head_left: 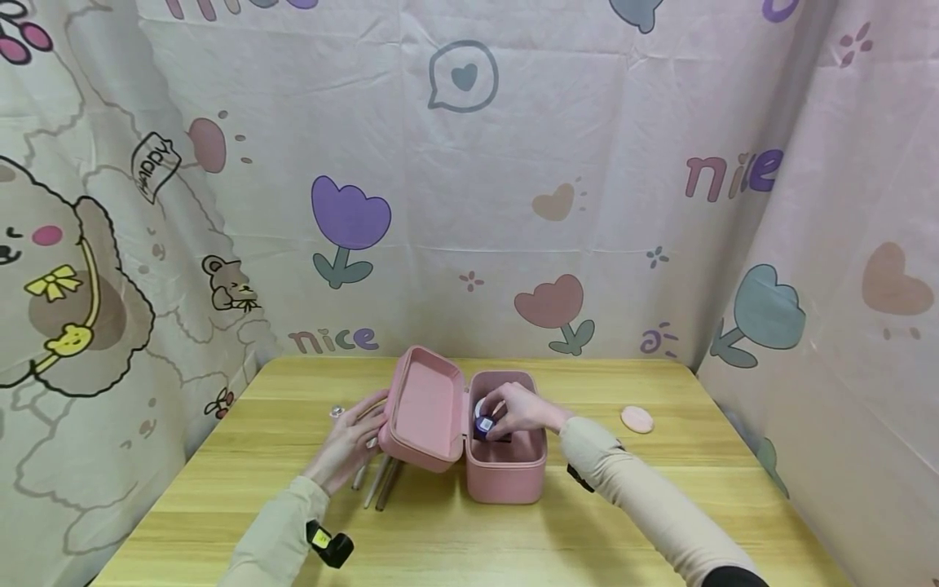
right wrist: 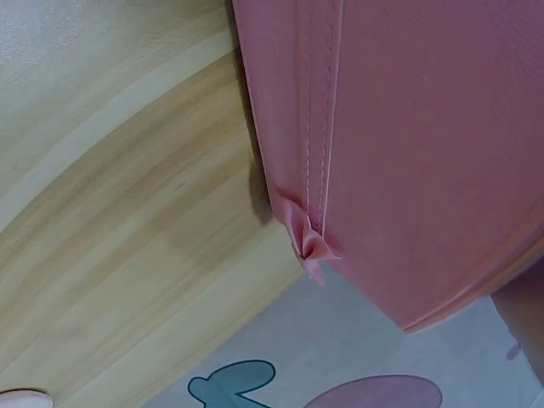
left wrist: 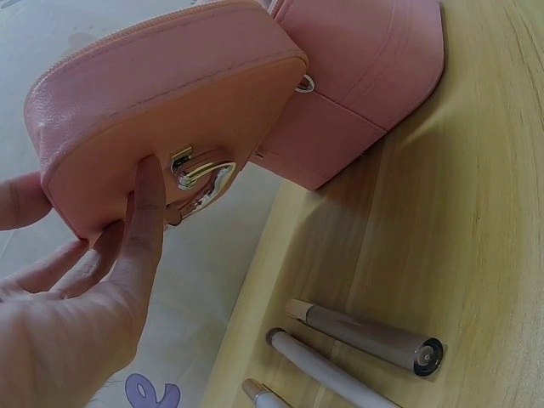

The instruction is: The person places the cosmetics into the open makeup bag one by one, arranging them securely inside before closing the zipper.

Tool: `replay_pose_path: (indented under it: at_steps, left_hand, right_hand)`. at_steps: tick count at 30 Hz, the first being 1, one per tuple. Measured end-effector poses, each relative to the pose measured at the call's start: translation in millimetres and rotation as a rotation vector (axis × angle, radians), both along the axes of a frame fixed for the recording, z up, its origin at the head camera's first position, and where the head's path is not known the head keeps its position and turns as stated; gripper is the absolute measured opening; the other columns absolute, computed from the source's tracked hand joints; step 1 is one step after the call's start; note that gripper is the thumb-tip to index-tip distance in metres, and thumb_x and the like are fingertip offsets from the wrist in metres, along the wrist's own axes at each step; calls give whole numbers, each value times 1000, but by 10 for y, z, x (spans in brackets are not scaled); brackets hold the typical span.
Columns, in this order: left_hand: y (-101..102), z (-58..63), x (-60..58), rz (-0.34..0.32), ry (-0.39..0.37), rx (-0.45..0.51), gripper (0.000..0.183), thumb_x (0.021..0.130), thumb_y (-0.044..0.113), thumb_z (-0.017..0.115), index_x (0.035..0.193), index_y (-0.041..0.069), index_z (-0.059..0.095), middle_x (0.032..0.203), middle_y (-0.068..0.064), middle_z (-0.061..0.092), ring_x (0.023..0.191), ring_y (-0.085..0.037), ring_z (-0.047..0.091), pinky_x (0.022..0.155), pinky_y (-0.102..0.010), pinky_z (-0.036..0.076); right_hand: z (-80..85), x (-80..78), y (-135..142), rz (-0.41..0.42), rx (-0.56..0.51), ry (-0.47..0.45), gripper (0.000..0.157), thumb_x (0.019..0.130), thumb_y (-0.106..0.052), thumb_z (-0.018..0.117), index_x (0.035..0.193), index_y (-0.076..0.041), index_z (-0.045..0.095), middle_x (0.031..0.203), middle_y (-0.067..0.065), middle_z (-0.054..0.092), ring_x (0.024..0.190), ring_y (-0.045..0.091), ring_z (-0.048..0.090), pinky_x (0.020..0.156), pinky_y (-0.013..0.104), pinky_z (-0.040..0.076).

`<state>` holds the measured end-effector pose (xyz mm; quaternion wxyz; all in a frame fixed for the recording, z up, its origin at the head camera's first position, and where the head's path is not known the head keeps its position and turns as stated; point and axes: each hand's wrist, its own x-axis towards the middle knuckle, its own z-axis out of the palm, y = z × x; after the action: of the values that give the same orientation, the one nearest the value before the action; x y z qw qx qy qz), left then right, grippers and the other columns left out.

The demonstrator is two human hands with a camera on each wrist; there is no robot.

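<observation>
A pink case (head_left: 506,483) stands on the table, its lid (head_left: 425,408) swung over to the left. My left hand (head_left: 354,440) touches the lid's outer side. In the left wrist view, its fairly straight fingers (left wrist: 149,204) press near a gold-coloured buckle (left wrist: 204,174). Inside the case, my right hand (head_left: 519,409) pinches a small dark-blue item (head_left: 484,425) with a pale label. A white rounded edge shows beside that item; the case wall hides its lower part. The right wrist view holds mainly the case's outer wall (right wrist: 425,153) with a small pink bow (right wrist: 308,238).
Below the lid lie slim cosmetic tubes: a brown one (left wrist: 365,333), a pale one (left wrist: 327,367) and another (left wrist: 263,395). A small shiny piece (head_left: 337,411) lies left of the lid. A round pale-pink pad (head_left: 637,419) rests on the right. Printed cloth (head_left: 455,163) hangs behind the table.
</observation>
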<state>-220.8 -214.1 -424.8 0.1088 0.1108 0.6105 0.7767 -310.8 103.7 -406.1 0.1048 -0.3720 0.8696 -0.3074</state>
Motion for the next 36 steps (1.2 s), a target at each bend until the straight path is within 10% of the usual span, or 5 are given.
replay_pose_path:
  at_steps: [36]
  left_hand:
    - [-17, -41, -19, -23, 28, 5, 64, 106, 12, 44, 160, 0, 10, 134, 15, 57, 118, -2, 60, 100, -24, 52]
  right_hand:
    - [-36, 12, 144, 1, -119, -1, 28, 80, -5, 80, 105, 4, 73, 100, 17, 76, 88, 22, 75, 80, 26, 61]
